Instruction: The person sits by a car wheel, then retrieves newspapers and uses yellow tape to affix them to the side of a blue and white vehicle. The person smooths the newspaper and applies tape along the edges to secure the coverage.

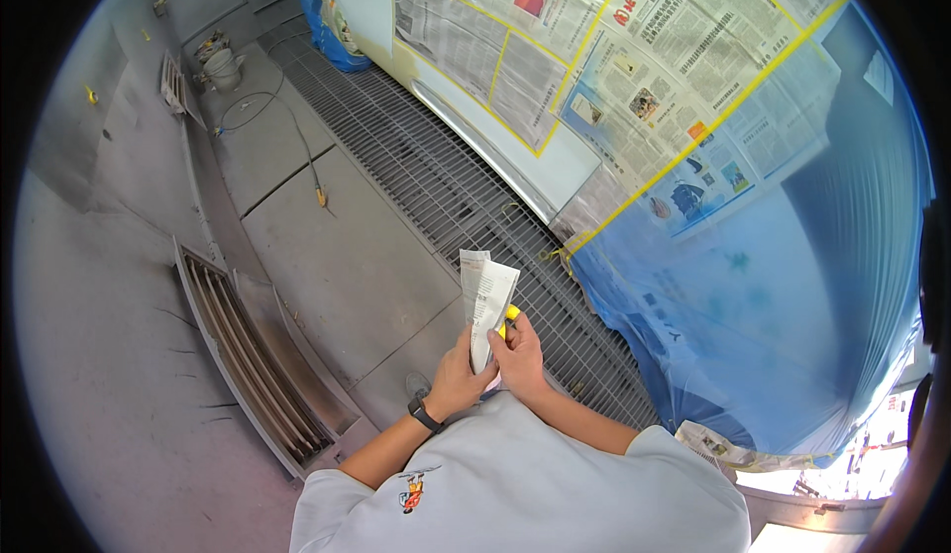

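In front of my body I hold a folded piece of newspaper (493, 301) upright, its printed layers standing above my fingers. My left hand (458, 377), with a dark watch on its wrist, is closed around the lower left side of the paper. My right hand (522, 363) is closed at the paper's right edge, the thumb pressed against it. A yellow roll of masking tape (511, 313) shows between the right hand's fingers, partly hidden by them. Both hands are close together, just above the shirt front.
At the right stands a vehicle body covered in newspaper sheets (684, 78), yellow tape and blue plastic film (713, 305). Floor grating (396, 147) runs alongside it. A louvred vent panel (253, 355) is along the left wall. A bucket (223, 70) and a hose (302, 137) lie farther off.
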A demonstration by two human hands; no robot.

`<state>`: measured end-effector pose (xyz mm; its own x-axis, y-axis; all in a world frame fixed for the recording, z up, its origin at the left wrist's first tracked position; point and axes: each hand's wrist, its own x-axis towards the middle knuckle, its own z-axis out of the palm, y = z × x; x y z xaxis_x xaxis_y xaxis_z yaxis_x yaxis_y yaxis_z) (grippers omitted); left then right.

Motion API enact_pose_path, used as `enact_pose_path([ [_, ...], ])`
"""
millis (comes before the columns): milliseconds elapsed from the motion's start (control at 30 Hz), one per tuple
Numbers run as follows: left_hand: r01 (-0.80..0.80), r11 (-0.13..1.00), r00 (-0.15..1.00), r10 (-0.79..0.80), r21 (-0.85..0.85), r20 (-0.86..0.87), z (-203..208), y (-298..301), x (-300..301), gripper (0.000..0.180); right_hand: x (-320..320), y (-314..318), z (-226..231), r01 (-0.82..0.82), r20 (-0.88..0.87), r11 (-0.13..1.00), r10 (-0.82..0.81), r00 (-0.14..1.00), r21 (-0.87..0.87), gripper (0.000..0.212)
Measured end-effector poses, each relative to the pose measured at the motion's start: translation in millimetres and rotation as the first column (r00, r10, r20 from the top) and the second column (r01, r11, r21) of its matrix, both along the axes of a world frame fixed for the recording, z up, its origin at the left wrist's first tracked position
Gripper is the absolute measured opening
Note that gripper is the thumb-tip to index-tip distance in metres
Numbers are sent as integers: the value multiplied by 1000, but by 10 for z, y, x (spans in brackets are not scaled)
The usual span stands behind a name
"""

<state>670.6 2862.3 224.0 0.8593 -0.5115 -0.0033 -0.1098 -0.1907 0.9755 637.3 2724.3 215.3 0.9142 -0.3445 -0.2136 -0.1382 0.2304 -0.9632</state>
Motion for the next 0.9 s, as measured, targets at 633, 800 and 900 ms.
enact_pose_path([
  [633,11,1000,1000,-12,-22,-21,88,-15,2,60,-4,-13,107,59,40,998,-60,997,31,47],
  [800,5,1000,999,-6,-22,-33,94,-26,8,59,2,-31,101,42,18,999,-43,999,30,46],
  [900,2,1000,1000,-3,-25,-25,92,-33,12,58,13,-40,95,39,44,999,-40,998,23,45],
])
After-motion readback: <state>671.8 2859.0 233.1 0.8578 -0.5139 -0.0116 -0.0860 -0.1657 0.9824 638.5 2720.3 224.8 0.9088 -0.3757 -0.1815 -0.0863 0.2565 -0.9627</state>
